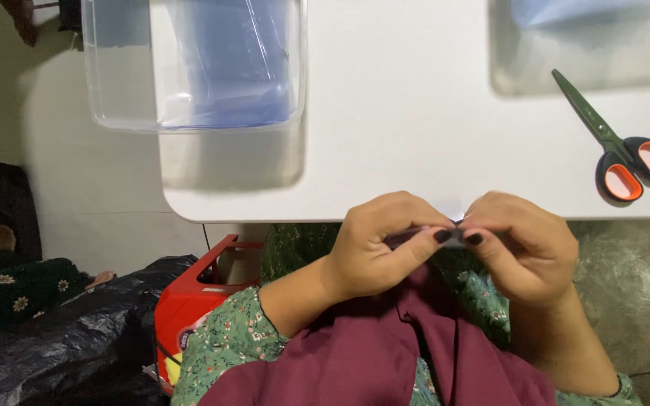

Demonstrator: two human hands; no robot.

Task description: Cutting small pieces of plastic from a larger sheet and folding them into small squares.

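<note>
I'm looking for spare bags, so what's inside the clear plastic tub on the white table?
The tub holds blue plastic sheeting or bags, standing against its right side. The tub's top runs out of view, so anything higher up cannot be seen.

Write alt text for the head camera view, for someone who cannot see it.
Two hands, left hand and right hand, pinch a small dark piece together above maroon cloth. Beyond, a white table holds scissors and a clear plastic tub.
</note>
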